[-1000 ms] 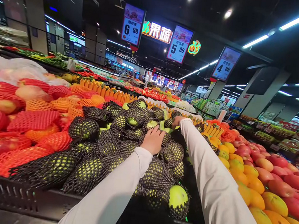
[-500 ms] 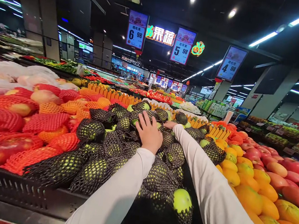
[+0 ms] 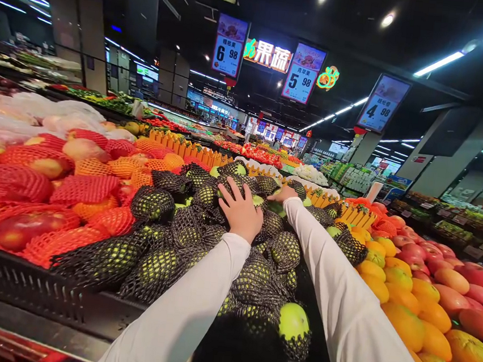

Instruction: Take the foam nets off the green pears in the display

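My left hand (image 3: 241, 212) lies palm down with spread fingers on a heap of green apples, most wrapped in black foam nets. A pale green apple (image 3: 258, 200) shows beside its fingertips. Farther back and to the right, my right hand (image 3: 285, 195) rests at the heap with a finger stretched out to the left; its other fingers are partly hidden. Bare green skin of an apple (image 3: 277, 208) shows just under it. Nearer me, a netted apple (image 3: 284, 249) lies between my forearms. At the front, a green apple (image 3: 294, 321) pokes out of its net.
Apples in red and orange nets (image 3: 74, 187) are piled left. Oranges (image 3: 403, 313) and pink-red apples (image 3: 449, 278) lie right. A low orange picket fence (image 3: 193, 152) runs behind the heap. The black crate wall (image 3: 43, 287) borders the front. Price screens (image 3: 303, 73) hang overhead.
The view has shifted slightly, so the stand appears a little farther right. My right hand has risen slightly, and more green apple skin shows beneath it. My left hand stays spread on the heap.
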A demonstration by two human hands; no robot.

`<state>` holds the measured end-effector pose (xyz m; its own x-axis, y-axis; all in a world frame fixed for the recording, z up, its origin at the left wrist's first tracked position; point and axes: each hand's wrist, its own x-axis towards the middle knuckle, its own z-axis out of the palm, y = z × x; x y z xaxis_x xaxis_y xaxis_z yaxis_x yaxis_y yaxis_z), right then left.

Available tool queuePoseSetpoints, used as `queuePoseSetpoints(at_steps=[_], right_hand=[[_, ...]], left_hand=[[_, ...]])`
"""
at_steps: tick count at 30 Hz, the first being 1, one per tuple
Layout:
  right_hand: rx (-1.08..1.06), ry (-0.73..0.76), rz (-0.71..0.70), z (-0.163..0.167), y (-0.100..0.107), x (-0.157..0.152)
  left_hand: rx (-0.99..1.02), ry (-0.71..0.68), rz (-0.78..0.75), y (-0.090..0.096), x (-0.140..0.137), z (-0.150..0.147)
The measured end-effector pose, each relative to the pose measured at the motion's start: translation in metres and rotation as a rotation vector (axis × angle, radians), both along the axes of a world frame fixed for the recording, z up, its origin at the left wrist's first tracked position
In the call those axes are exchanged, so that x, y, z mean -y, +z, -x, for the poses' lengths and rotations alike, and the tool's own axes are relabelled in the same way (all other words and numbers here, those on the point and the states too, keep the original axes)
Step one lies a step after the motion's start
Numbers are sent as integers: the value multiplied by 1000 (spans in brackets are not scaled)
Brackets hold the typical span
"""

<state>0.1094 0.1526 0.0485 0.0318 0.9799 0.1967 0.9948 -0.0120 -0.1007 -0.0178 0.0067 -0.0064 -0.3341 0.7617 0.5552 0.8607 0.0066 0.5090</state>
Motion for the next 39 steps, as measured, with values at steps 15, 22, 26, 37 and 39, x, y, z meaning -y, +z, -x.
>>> queuePoseSetpoints(at_steps=[15, 22, 26, 37, 39], right_hand=[[-129, 334, -1061, -54, 21, 173], [144, 630, -1491, -114, -52, 176], [-11, 644, -1293, -121, -73, 157], [-183, 604, -1193, -125, -83, 147], [-219, 588, -1193, -129, -86, 140]], left_hand=[[3, 79, -2, -2, 1, -6], [-49, -26, -115, -7, 0, -5], [-60, -108, -204, -2, -1, -2], [-60, -459, -265, 19, 123, 42], [-32, -407, -274, -5, 156, 74]])
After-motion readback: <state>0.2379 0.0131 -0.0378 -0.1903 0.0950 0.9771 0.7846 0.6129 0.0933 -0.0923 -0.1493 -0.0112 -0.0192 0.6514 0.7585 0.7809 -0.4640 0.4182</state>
